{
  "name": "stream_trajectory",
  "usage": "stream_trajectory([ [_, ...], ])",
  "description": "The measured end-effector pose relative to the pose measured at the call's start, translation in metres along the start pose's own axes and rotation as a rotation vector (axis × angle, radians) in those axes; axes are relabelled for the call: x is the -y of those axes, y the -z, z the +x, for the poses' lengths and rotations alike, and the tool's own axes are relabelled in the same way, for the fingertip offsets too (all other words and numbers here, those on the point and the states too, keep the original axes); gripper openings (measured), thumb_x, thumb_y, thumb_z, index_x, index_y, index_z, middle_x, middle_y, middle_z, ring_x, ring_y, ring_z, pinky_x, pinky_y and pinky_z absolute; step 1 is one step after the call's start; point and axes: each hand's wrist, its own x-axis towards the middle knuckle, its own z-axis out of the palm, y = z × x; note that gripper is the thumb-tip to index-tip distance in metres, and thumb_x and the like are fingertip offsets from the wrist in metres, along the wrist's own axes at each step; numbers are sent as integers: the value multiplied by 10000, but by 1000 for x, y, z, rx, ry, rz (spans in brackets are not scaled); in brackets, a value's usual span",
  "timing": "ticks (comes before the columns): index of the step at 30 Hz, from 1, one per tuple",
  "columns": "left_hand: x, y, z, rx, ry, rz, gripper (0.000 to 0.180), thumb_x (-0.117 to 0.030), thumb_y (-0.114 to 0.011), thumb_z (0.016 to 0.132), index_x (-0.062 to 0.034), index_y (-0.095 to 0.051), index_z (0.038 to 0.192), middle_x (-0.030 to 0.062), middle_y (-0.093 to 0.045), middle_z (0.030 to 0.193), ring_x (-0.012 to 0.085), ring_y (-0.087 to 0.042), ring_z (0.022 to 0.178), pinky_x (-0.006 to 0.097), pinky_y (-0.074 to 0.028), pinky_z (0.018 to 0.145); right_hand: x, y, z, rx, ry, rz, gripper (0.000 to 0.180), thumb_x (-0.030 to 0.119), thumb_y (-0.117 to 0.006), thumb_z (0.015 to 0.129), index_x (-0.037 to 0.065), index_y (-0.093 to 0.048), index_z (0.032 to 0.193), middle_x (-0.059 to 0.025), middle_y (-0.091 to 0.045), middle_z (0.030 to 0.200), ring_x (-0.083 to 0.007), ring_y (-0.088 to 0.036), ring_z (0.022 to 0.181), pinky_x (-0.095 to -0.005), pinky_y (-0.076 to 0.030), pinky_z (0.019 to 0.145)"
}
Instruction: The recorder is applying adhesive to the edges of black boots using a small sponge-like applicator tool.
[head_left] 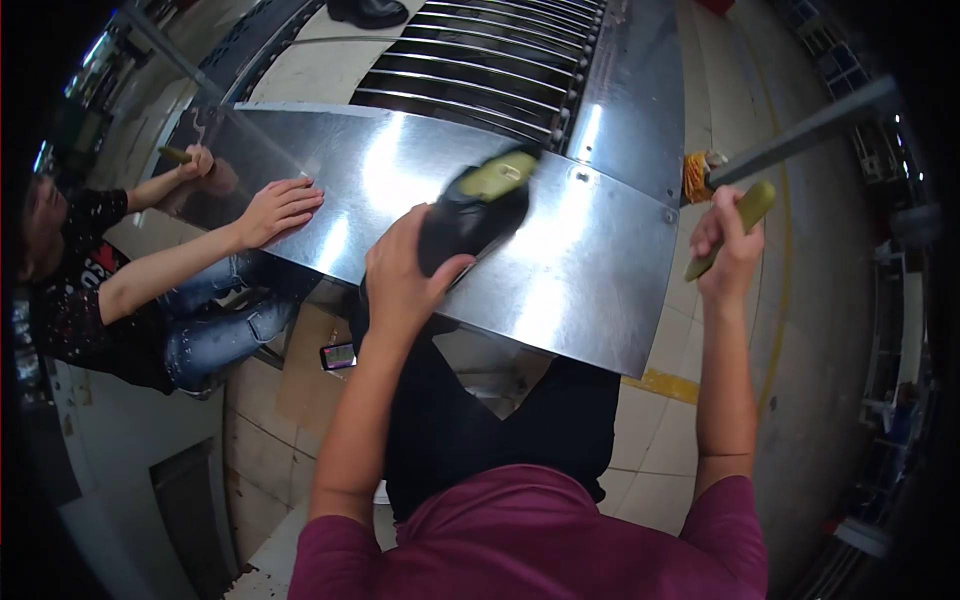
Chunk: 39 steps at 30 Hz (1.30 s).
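Observation:
In front of me, over the metal table (330,180), my left hand (400,270) is wrapped round a black shoe (475,225). An olive-green block with a small slot, which looks like a shoe last (497,176), fills the shoe's opening. The shoe is tilted, its green end pointing away to the right, and slightly blurred. Off the table's right edge, my right hand (728,245) is raised and closed round an olive-green, flat bar-like tool (757,205) with a rounded end. Part of the tool is hidden by my fingers.
A roller conveyor (480,65) with metal bars adjoins the table's far side; another black shoe (367,11) lies beyond. At left, a seated co-worker rests one hand (280,212) on the table and holds a green tool (175,154). A grey rail (805,135) stands right. A phone (338,356) lies below.

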Motion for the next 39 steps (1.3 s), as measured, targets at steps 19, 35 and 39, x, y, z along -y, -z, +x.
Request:
stream_trajectory([
  [19, -117, -40, 10, 323, -581, 526, 713, -438, -801, 815, -10, -587, 1343, 197, -599, 1371, 407, -517, 1343, 608, -313, 1151, -112, -33, -70, -247, -362, 679, 175, 197, -683, 974, 99, -565, 1059, 6, -459, 598, -118, -454, 442, -290, -388, 422],
  [35, -74, -88, 5, 133, -638, 563, 728, -624, -663, 884, -23, -647, 1293, 133, -687, 1287, 261, -650, 1198, 409, -426, 1002, -125, -65, -55, -252, -424, 574, 169, 187, -667, 985, 85, -558, 1064, 2, -465, 626, -100, -444, 449, -267, -361, 399],
  [39, -71, -93, 5, 128, -662, 572, 711, -624, -637, 906, -30, -648, 1297, 123, -689, 1296, 245, -654, 1198, 396, -413, 1008, -127, -61, -54, -282, -365, 574, 152, 177, -665, 986, 92, -561, 1058, 4, -466, 627, -100, -446, 451, -270, -363, 401],
])
